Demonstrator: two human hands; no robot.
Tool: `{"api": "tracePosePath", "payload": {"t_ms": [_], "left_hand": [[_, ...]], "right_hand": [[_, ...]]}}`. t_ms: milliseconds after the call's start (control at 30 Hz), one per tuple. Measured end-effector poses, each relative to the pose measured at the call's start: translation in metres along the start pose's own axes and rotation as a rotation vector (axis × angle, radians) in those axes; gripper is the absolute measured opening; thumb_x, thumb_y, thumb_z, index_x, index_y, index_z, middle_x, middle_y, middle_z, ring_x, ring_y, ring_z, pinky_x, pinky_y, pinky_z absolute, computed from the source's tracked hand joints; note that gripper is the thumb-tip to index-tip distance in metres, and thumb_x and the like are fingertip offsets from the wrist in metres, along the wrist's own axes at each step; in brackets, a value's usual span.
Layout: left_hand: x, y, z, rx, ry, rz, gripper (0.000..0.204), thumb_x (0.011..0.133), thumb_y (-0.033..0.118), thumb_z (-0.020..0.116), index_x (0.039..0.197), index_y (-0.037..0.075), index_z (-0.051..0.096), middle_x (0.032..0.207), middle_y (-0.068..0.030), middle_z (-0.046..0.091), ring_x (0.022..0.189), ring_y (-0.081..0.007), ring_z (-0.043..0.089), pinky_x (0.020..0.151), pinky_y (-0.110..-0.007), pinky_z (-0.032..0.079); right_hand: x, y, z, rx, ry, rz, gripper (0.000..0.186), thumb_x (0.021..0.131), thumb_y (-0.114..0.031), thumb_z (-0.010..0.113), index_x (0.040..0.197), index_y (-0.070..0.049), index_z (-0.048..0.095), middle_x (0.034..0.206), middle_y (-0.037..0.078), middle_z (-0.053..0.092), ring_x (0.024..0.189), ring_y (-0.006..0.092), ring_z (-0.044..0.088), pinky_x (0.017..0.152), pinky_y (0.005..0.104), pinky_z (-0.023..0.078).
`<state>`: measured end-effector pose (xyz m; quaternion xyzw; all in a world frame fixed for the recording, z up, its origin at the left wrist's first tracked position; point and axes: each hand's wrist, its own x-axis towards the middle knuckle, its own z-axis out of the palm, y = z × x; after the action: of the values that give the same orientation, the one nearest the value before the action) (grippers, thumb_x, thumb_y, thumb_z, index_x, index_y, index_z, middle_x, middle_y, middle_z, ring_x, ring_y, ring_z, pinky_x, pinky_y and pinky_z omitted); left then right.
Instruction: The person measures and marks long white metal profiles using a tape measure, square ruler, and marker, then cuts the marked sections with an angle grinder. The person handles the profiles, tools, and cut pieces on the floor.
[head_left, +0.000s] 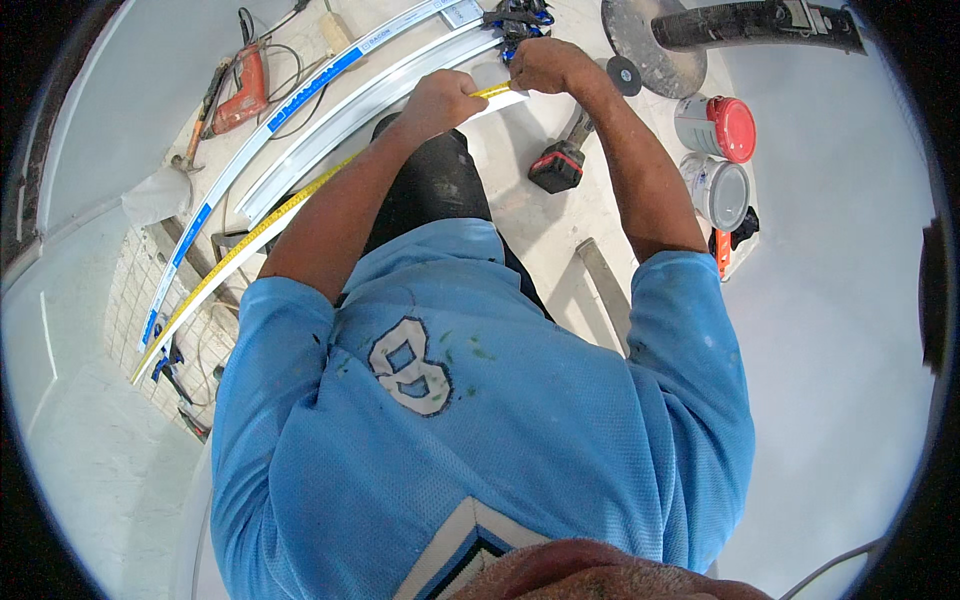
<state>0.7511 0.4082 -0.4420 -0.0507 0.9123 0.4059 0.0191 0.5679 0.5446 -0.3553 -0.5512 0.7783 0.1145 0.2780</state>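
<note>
Bare floor (850,300) is lying open toward three o'clock of the hands (495,90). At twelve a blue clamp (520,20) is crowding them; paint cans (715,160) and a black tool (560,165) are blocking four o'clock, and metal profiles (330,110) with a red drill (245,90) are filling nine o'clock.

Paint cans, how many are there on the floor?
2. A can with a red lid lies right of the right hand, and a can with a grey lid sits just below it. Others may be hidden behind the person.
</note>
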Motion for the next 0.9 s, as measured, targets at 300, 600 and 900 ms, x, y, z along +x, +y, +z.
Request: {"api": "tracePosePath", "payload": {"t_ms": [300,600,900], "left_hand": [[0.008,0.0,-0.002,0.309,-0.115,0.128,0.028,0.094,0.039,0.071,0.099,0.013,0.082,0.093,-0.0102,0.076,0.087,-0.029,0.072,0.082,-0.042,0.056],[0.016,-0.011,0.003,0.401,-0.163,0.174,0.02,0.092,0.03,0.07,0.103,0.018,0.082,0.097,-0.0095,0.077,0.09,-0.0261,0.074,0.084,-0.04,0.059],[0.026,-0.012,0.007,0.397,-0.291,-0.015,0.024,0.095,0.03,0.068,0.106,0.015,0.082,0.101,-0.0104,0.078,0.094,-0.0261,0.076,0.088,-0.04,0.06]], "right_hand": [[0.0,0.002,0.012,0.045,0.056,0.118,0.024,0.084,-0.029,0.077,0.102,-0.015,0.083,0.093,0.011,0.079,0.086,0.031,0.075,0.081,0.0453,0.06],[-0.001,-0.003,0.007,-0.006,0.028,0.108,0.025,0.085,-0.029,0.077,0.106,-0.016,0.084,0.095,0.011,0.08,0.086,0.0294,0.076,0.082,0.0436,0.06],[0.004,0.004,0.015,0.056,0.072,0.061,0.022,0.082,-0.028,0.076,0.097,-0.013,0.084,0.093,0.014,0.078,0.084,0.0336,0.075,0.079,0.0473,0.059]]}}
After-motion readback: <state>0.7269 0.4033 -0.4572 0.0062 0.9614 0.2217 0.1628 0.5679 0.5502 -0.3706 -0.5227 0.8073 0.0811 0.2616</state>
